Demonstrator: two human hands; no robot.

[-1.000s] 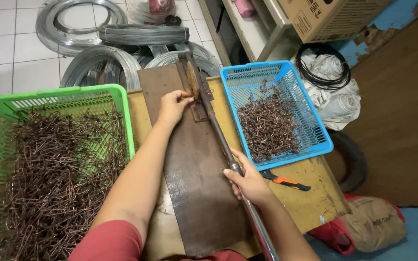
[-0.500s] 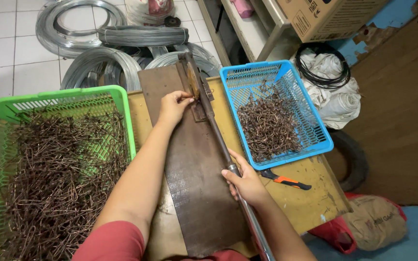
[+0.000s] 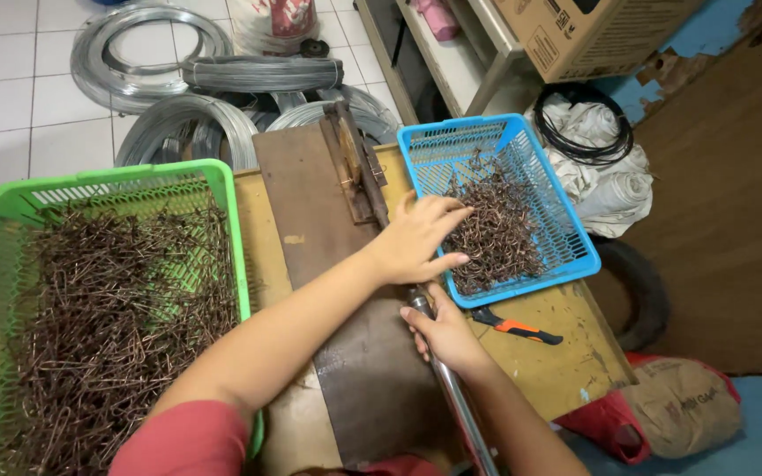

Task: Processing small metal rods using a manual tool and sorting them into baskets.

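Two hands work: right hand (image 3: 447, 335) has a closed grip on the long steel lever handle (image 3: 451, 397); left hand (image 3: 416, 238) (fingers spread, holding nothing) rests over the blue plastic basket (image 3: 575, 238) of bent brown wire pieces (image 3: 500, 234), likely light, stiff and prickly.

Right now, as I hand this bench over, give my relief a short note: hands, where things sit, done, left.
Left hand: open, reaching over the blue basket rim above its bent wire pieces.
Right hand: gripping the metal lever handle on the brown cutter board.
Done: small pile in blue basket.
Left: green basket heaped with wire pieces.
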